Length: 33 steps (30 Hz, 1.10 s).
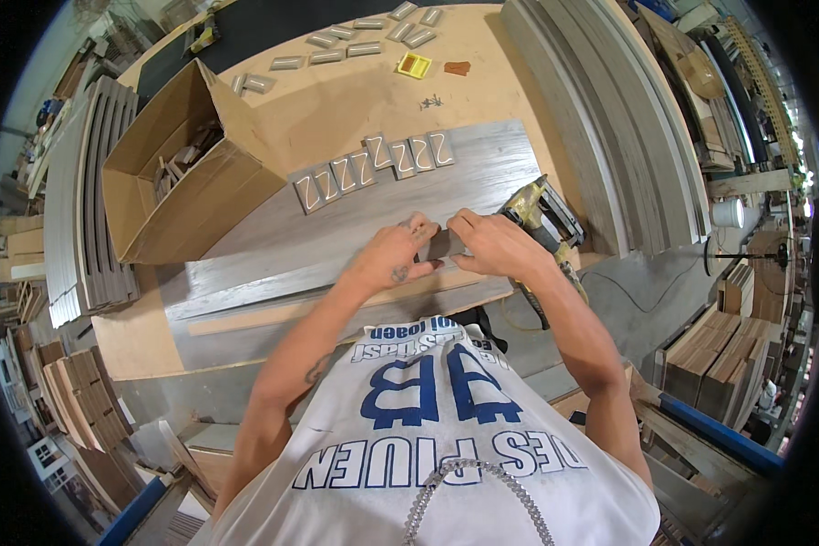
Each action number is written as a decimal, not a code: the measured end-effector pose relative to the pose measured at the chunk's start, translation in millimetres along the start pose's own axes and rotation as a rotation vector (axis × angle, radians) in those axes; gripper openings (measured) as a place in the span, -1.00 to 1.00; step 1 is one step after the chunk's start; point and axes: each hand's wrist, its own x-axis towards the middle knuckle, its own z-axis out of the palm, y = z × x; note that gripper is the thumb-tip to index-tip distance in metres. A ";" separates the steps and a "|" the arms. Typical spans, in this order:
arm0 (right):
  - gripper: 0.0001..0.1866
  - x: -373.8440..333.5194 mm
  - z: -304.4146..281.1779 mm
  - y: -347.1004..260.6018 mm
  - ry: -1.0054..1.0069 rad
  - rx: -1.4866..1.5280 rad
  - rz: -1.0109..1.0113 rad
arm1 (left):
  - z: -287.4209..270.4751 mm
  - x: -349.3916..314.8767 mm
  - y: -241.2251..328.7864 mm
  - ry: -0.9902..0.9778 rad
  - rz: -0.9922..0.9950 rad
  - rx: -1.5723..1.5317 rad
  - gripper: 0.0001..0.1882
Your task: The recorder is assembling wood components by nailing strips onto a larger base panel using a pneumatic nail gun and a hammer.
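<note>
Both hands meet over a grey wood-look board (487, 159) on the table. My left hand (396, 255) closes its fingers on one side of a small grey block (440, 246). From the other side my right hand (496, 244) grips the same block, thumb below and fingers above. The block's underside is hidden. Just beyond the hands, several small grey blocks (359, 168) stand in a row on the board, each with a pale squiggle of what looks like glue. A yellow and black nail gun (541, 214) lies right of my right hand.
An open cardboard box (191, 173) of wood pieces stands at left, near stacked grey panels (86, 200). Long grey boards (600, 118) line the right. More small blocks (364, 48), a yellow container (414, 65) and loose dark bits (431, 103) lie at the far side.
</note>
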 end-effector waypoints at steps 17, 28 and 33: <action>-0.54 31.7 53.5 40.6 0.059 0.054 0.062 | 38.1 15.5 -51.3 0.005 -0.031 0.259 -0.45; -0.52 -68.1 120.8 34.9 0.568 -0.062 0.655 | 64.1 1.0 -82.6 0.239 -0.131 0.407 -0.60; -0.55 -95.6 136.5 43.9 0.475 -0.094 0.731 | 51.0 2.6 -78.1 0.244 -0.199 0.340 -0.64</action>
